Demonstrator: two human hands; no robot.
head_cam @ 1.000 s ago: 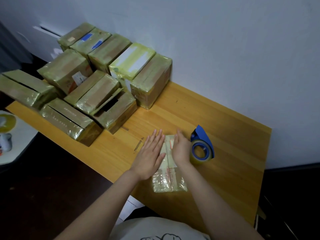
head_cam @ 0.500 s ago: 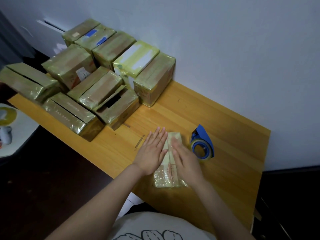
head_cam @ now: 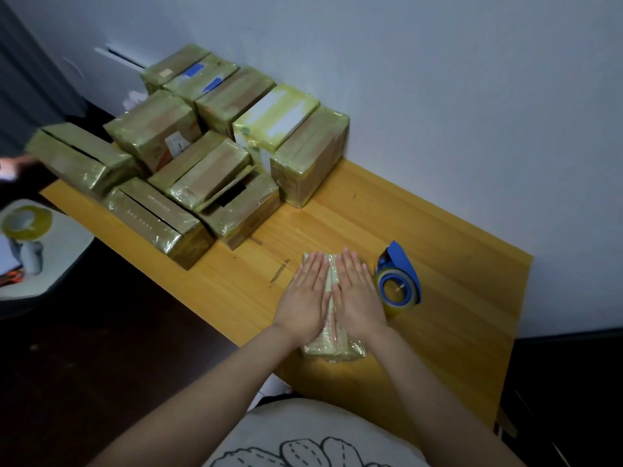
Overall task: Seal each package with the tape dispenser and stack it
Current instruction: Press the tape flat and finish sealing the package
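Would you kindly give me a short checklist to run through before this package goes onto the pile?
1. Left hand flat on the package: ok.
2. Right hand flat on it too: ok.
3. Sealing smooth beneath both hands: cannot tell.
4. Tape dispenser set down on the table, not held: ok.
5. Pile of boxes all closed: not ok, one front box shows a dark gap at its flap.

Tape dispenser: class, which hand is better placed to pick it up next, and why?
Right, probably. The right hand lies flat on the package, beside the dispenser; the left hand lies farther off and would have to cross over.
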